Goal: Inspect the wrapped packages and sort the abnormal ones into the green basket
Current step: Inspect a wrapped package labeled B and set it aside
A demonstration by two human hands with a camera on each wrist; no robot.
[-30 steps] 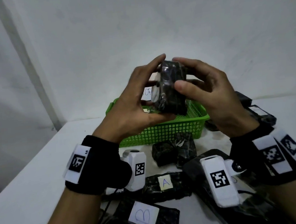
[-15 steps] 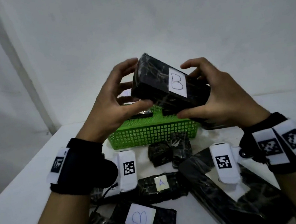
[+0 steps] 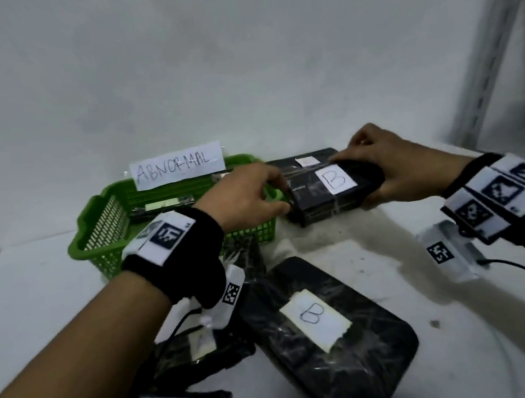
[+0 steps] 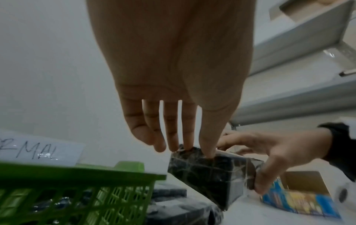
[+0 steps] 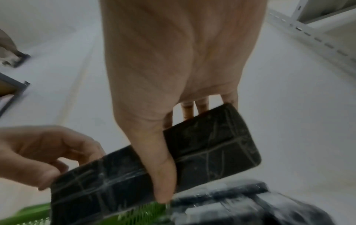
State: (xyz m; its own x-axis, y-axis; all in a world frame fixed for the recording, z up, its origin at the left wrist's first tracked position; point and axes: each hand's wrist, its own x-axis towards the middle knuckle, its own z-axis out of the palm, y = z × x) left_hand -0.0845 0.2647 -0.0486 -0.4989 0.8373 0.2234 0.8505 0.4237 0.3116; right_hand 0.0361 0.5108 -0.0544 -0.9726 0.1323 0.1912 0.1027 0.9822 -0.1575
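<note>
A black wrapped package [image 3: 317,204] with a white label "B" is held level just right of the green basket [image 3: 97,239], low over the table. My left hand [image 3: 282,196] pinches its left end between thumb and fingertips. My right hand [image 3: 378,173] grips its right end, thumb on the near side and fingers on the far side. In the left wrist view the package [image 4: 208,175] sits at my left hand's [image 4: 185,146] fingertips, beside the basket [image 4: 77,179]. In the right wrist view my right hand's [image 5: 163,137] thumb lies across the package [image 5: 202,149].
The basket carries a paper sign "ABNORMAL" [image 3: 177,169] and holds flat items [image 3: 161,204]. Another black package [image 3: 307,161] lies behind the held one. A large flat package labelled B [image 3: 315,316] lies in front, with more at lower left [image 3: 190,352]. A metal shelf post [image 3: 496,28] stands at right.
Both hands have brought the B package down from chest height above the basket to low over the table right of it, turning its label upward. The head view has swung right.
</note>
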